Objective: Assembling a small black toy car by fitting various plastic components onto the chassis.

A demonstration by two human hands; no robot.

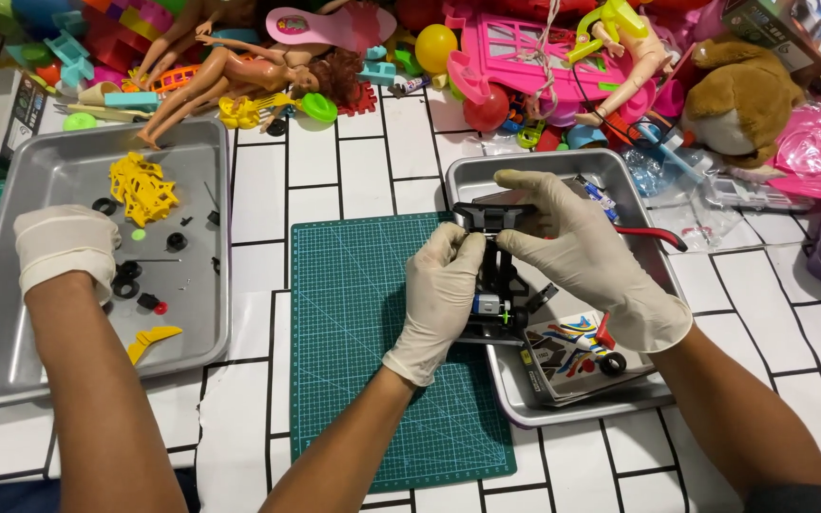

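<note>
Black toy chassis seemingly between both hands

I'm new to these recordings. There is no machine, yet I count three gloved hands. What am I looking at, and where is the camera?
There is no robot here. A person wears a camera on the head, so the single view looks down at their own work. Their left hand and right hand, both in pale gloves, together grip a black toy car chassis above the edge of the right metal tray, which holds a sticker sheet. The third gloved hand, at far left, seems to belong to someone else. It rests in the left metal tray near the small black wheels and yellow plastic parts. A green cutting mat lies between the trays. Dolls and other toys are piled behind.
</note>
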